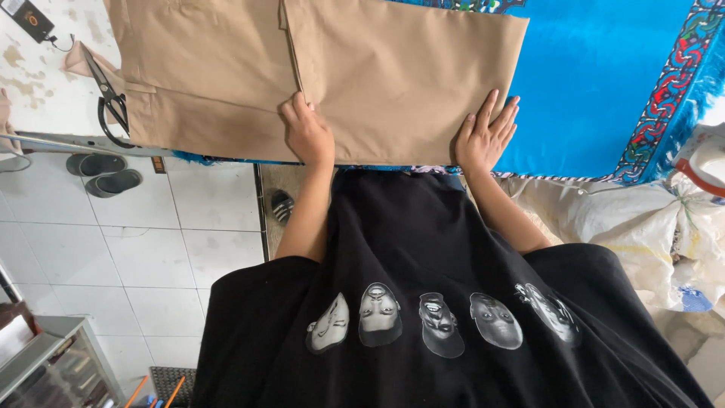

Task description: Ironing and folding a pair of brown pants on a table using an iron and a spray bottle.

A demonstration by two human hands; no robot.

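A folded tan cloth (pixel 393 68) lies on a bright blue patterned cover (pixel 596 83) over the table. My left hand (pixel 308 134) rests on the cloth's near edge, fingers curled at a fold line. Flat on the cloth's near right corner lies my right hand (pixel 487 136), its fingers spread. More tan fabric (pixel 204 75) stretches out to the left. Neither hand grips anything; both press on the cloth.
Black scissors (pixel 106 94) lie at the left on a worn white tabletop (pixel 45 83). A small dark device (pixel 29 19) sits at the top left. Sandals (pixel 102 174) stand on the white tiled floor. White sacks (pixel 649 227) pile up at the right.
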